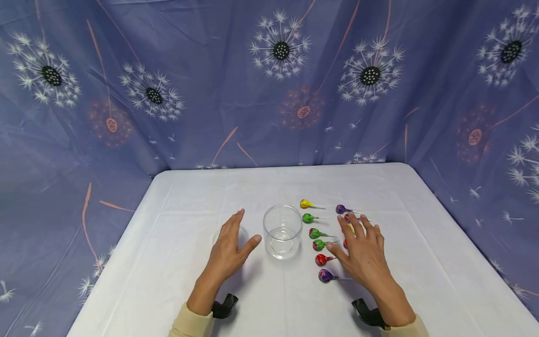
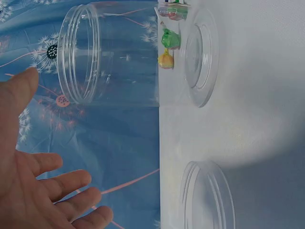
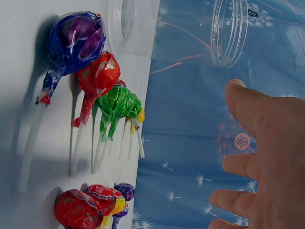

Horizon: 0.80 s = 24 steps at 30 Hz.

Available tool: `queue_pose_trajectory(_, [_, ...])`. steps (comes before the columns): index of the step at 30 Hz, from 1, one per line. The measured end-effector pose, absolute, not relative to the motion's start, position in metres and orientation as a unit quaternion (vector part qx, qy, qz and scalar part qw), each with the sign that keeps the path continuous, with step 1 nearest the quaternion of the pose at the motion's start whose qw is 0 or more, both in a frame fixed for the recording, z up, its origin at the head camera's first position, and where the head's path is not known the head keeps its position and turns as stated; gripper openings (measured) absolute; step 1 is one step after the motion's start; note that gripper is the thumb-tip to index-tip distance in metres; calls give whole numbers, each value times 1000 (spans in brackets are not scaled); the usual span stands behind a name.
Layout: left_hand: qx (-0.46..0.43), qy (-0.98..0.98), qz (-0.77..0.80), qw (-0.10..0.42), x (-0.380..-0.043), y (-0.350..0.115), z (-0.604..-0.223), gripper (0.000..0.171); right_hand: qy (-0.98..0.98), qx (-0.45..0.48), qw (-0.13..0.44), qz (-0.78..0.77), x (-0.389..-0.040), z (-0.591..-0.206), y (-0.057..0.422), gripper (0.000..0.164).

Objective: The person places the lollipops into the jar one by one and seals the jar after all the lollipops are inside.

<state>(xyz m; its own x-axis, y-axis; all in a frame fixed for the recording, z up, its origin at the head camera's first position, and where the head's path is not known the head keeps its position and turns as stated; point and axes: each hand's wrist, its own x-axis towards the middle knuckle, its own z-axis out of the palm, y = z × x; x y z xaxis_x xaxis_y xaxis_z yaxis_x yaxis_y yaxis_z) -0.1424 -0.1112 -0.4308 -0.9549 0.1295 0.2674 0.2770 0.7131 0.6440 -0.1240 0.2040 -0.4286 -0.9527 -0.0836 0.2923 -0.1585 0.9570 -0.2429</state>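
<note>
A clear plastic jar [image 1: 282, 231] stands upright and open-topped on the white table, with nothing inside it. To its left my left hand [image 1: 229, 248] hovers with spread fingers, touching nothing. Its clear round lid [image 2: 207, 198] lies on the cloth, mostly hidden behind that hand in the head view. My right hand [image 1: 364, 255] is held over the lollipops at the right, fingers extended and holding nothing. Beside the jar runs a column of wrapped lollipops: yellow [image 1: 305, 204], several green [image 1: 315, 233], red [image 1: 321, 260] and purple [image 1: 325, 275]. A second column, partly covered by my right hand, includes a purple lollipop [image 1: 340, 209].
A white cloth covers the table [image 1: 189, 196]. Behind and on both sides hangs a blue curtain [image 1: 219, 84] with dandelion prints. Black straps [image 1: 225, 306] sit on both wrists. The lollipop sticks point to the right.
</note>
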Motion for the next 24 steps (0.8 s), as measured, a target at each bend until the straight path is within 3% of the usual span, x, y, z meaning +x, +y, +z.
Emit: queue_pose_trajectory(24, [-100,-877,-470,6,-156,-95,-436,107,-976,52,147,152,-115,-433,221,75])
